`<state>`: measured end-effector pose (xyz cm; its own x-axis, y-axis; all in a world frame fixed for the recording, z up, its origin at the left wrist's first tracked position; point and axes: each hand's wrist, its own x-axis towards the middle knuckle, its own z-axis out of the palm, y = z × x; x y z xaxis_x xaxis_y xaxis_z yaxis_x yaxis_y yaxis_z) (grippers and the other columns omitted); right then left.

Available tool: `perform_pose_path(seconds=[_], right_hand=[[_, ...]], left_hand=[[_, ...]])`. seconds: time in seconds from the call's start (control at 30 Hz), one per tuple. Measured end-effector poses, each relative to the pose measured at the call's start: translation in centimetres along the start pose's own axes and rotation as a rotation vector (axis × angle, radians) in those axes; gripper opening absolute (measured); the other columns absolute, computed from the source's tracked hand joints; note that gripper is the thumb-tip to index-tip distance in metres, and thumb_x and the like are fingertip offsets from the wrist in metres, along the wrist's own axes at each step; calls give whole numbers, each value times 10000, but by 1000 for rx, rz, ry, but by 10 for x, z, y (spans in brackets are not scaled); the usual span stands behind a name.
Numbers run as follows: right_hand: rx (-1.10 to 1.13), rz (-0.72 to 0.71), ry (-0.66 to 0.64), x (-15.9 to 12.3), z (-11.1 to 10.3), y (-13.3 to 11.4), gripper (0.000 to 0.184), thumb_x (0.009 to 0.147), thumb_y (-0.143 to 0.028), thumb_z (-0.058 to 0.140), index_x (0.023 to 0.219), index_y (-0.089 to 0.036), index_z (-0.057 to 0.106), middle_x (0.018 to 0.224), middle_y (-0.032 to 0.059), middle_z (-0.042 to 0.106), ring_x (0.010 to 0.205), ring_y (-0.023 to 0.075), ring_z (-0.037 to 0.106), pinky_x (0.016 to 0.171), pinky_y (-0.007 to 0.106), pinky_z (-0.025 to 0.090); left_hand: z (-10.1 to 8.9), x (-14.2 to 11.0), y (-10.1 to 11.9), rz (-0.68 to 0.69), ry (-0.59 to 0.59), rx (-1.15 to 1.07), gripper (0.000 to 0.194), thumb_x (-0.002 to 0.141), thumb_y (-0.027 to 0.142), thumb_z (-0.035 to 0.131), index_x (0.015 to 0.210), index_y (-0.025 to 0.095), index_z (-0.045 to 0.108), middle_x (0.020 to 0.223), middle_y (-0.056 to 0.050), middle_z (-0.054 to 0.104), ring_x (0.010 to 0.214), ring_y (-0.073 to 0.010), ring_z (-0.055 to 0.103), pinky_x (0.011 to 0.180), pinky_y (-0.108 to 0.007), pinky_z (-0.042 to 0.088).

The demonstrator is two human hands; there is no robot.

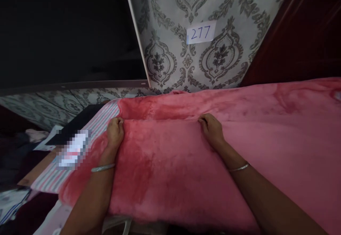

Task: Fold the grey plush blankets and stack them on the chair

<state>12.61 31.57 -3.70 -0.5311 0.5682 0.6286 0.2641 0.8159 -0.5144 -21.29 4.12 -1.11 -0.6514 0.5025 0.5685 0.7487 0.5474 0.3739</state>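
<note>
A plush pink-red blanket (170, 149) lies spread across the surface in front of me, with a fold line running from left to right. My left hand (115, 132) is closed on the fold near the blanket's left end, a bangle around its wrist. Farther right along the same line, my right hand (212, 130) pinches the blanket's fold between thumb and fingers. Both forearms reach over the near part of the blanket. Under its left end shows a striped cloth (102, 119) in white, pink and grey.
A blurred-out bright object (74, 150) rests on the striped cloth at the left. Behind stands a large dark screen (66, 32). A paper marked 277 (201, 32) is on the patterned wall (162, 22). Dark red wood (301, 39) rises at the right. Clothes lie at lower left.
</note>
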Motion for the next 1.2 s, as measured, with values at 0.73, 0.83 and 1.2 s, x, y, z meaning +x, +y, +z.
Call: perform_pose_path(seconds=[0.73,0.83,1.2], right_hand=[[-179,77,-124,-5,3,4,406,1004,-428,379,781,-225,650,719,51,694,673,197,606,589,282,323],[-136,33,-166,-5,-1,3,429,989,-469,402,726,-217,628,705,59,681,669,193,603,601,286,340],[-194,-120,-338,-15,-1,9,185,914,-350,595,795,-214,637,857,58,678,826,212,605,708,292,419]], left_hand=[[-8,-8,2,51,-58,295,401,982,426,352,687,229,539,695,-90,599,726,-248,623,629,-329,388],[-7,-9,-2,59,-47,265,408,979,456,358,706,230,560,695,-95,608,720,-251,627,630,-332,407],[-6,-10,-2,62,-94,246,435,948,541,393,726,244,620,698,-89,675,719,-250,670,646,-329,486]])
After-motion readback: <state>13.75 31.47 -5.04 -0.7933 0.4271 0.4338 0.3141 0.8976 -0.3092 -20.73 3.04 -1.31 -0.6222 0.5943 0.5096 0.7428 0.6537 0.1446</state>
